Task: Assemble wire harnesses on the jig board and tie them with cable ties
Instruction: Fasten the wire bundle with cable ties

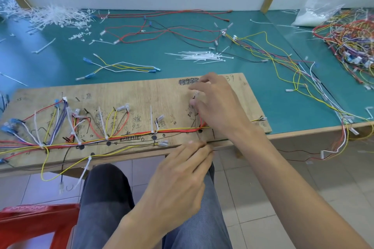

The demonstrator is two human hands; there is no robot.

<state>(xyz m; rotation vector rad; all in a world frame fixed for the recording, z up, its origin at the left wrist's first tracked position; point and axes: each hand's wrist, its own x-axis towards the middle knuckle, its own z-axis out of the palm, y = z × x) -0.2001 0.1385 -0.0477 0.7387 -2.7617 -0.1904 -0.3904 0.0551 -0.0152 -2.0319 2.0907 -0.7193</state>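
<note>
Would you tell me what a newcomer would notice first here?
The wooden jig board in the middle stands out, red and yellow wires bundled along it with white cable ties. The right hand pinches a wire terminal near its far right corner, while the left hand has its fingertips at its near edge. A tangled heap of coloured wires lies on the green table at far right.

Red and yellow wires (174, 130) cross a tan board (141, 95) on a teal table (263, 87).

One board (141, 95); two hands, a left hand (182, 172) and a right hand (218, 103); one red stool (36, 222); one plastic bag (315, 14); one bundle of cable ties (202, 56); one wire tangle (352, 42).
</note>
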